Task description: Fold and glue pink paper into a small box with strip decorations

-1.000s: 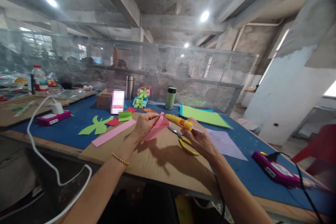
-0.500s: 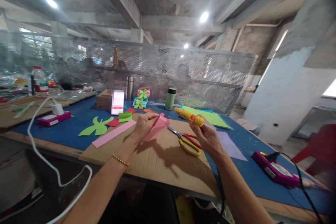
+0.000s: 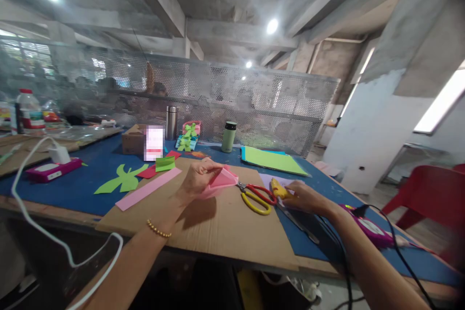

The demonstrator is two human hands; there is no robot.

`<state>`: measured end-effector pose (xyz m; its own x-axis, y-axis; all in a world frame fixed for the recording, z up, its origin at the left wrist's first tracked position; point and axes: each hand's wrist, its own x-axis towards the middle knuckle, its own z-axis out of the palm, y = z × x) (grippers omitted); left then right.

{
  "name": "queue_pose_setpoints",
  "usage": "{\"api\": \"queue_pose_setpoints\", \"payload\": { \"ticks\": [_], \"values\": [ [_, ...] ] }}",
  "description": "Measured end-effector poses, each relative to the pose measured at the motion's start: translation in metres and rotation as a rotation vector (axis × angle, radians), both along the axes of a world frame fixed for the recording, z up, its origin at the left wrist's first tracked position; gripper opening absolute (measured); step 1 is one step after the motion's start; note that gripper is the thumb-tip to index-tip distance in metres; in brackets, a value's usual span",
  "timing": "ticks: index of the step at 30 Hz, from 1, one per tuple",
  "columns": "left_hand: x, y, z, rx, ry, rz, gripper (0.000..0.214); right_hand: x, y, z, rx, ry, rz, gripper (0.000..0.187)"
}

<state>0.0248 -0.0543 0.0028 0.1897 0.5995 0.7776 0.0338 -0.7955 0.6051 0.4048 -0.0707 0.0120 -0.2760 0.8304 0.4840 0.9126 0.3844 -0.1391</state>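
My left hand (image 3: 199, 178) pinches a folded piece of pink paper (image 3: 222, 181) above a sheet of brown cardboard (image 3: 232, 232). Over on the right, my right hand (image 3: 303, 197) has its fingers closed on a yellow glue gun (image 3: 279, 189), low over the lilac paper (image 3: 267, 180). Between the hands lie scissors (image 3: 258, 199) with one red and one yellow handle loop, their blades partly hidden behind the pink paper. A long pink strip (image 3: 148, 189) rests on the cardboard's left side.
Green cut-paper leaves (image 3: 121, 179), a phone (image 3: 154, 143) and a cardboard box (image 3: 133, 139) occupy the left. At the back stand a steel flask (image 3: 172, 123) and a green tumbler (image 3: 228, 137). Green sheets (image 3: 274, 161) lie right; a purple power strip (image 3: 374, 227) trails black cable.
My right hand has lowered the glue gun to the right, from above the scissors to beside them. The pink paper stays in my left hand, turned slightly. The view has swung right.
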Motion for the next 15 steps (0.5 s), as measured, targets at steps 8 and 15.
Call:
{"api": "queue_pose_setpoints", "payload": {
  "ticks": [8, 15],
  "values": [
    [0.003, -0.003, 0.000, 0.070, 0.043, 0.013, 0.033, -0.131, -0.008, 0.070, -0.148, 0.353, 0.435, 0.023],
    [0.002, -0.003, -0.001, 0.096, 0.107, 0.024, 0.027, -0.173, 0.008, 0.046, -0.412, 0.736, 0.592, 0.025]
  ]
}}
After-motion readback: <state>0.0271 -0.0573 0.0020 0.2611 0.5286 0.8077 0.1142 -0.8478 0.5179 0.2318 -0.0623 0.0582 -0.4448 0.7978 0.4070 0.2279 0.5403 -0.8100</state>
